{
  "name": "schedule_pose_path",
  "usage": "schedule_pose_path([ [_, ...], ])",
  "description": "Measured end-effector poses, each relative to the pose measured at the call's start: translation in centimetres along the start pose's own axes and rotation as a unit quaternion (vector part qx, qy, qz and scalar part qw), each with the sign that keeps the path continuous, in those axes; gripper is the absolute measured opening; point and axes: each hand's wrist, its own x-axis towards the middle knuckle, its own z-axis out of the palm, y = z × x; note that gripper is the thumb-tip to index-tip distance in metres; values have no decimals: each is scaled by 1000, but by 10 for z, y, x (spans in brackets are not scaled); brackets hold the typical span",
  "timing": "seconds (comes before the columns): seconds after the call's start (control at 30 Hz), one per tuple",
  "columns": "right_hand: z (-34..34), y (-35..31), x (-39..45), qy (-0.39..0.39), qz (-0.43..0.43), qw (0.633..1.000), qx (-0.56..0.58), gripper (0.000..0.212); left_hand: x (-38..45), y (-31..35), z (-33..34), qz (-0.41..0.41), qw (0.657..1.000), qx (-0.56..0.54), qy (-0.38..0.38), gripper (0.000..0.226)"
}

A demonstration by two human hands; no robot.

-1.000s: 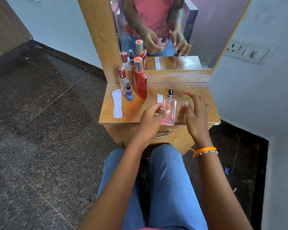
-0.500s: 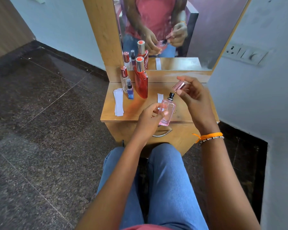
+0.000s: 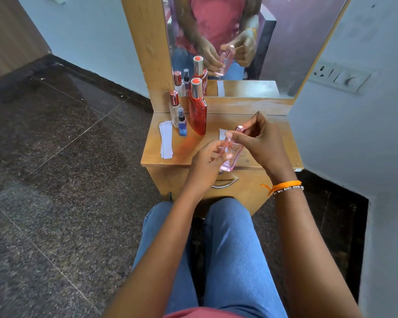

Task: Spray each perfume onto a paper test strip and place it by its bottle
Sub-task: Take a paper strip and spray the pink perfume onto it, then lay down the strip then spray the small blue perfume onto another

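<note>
My left hand (image 3: pixel 206 162) grips the pink glass perfume bottle (image 3: pixel 231 156) by its body, tilted, over the front edge of the small wooden dressing table (image 3: pixel 276 125). My right hand (image 3: pixel 260 138) pinches the bottle's pink cap (image 3: pixel 240 129) on top of the bottle's neck. A single white test strip (image 3: pixel 222 133) lies on the table just behind the bottle. A stack of blank strips (image 3: pixel 166 140) lies at the table's left edge. A tall red bottle (image 3: pixel 197 113), a small blue spray bottle (image 3: pixel 182 125) and a clear bottle with a red cap (image 3: pixel 174 107) stand at the back left.
A mirror (image 3: pixel 285 42) rises behind the table and reflects the hands and bottles. A drawer handle (image 3: pixel 225 182) sits below the tabletop. A wall with a switch panel (image 3: pixel 338 75) is close on the right. My knees in blue jeans (image 3: pixel 230 244) are right before the table.
My right hand picked the cap up from the table, lifted it, then brought it down onto the bottle's neck. My left hand raised and tilted the pink bottle off the tabletop.
</note>
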Motion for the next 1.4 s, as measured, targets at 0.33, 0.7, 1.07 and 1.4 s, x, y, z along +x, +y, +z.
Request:
schedule_pose_path([
  [0.33, -6, 19, -19, -105, 19, 990, 94, 22, 4, -1, 3, -21, 998, -47, 29, 28],
  [0.7, 12, 18, 46, -28, 4, 999, 24, 25, 8, -13, -8, -26, 995, -14, 92, 17],
  [1.07, 27, 34, 58, -35, 16, 999, -18, 29, 13, -16, -13, -37, 994, 30, 100, 17],
  [1.4, 38, 24, 16, 136, -28, 989, -50, 17, 6, -11, -26, -11, 991, 58, 123, 16],
])
